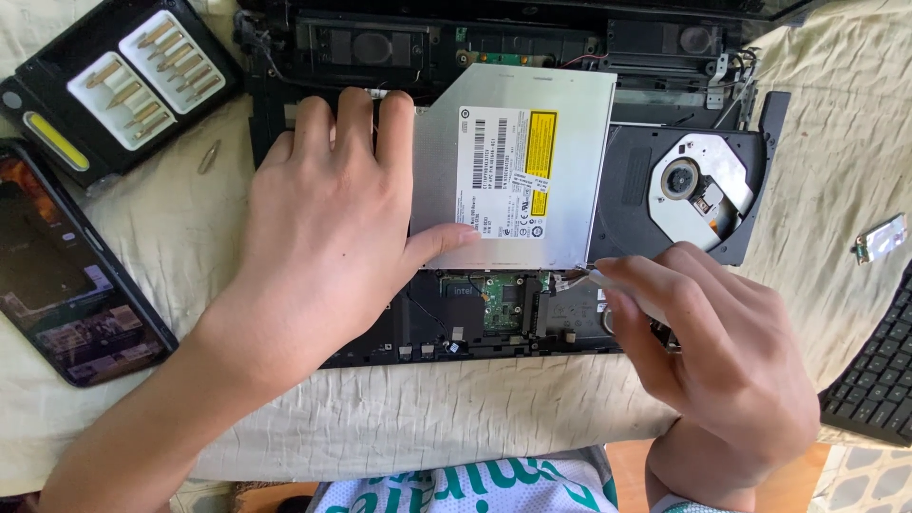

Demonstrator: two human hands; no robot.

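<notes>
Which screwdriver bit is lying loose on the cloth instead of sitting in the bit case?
The single brass-coloured bit lies alone on the cloth, just right of the black case; the other bits sit in its white trays.

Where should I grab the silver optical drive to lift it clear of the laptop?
Probably grip the optical drive by its silver metal case, across the near and far long edges, coming from its left end. The black tray juts out on the right, and the left hand already rests there, thumb on the label.
</notes>
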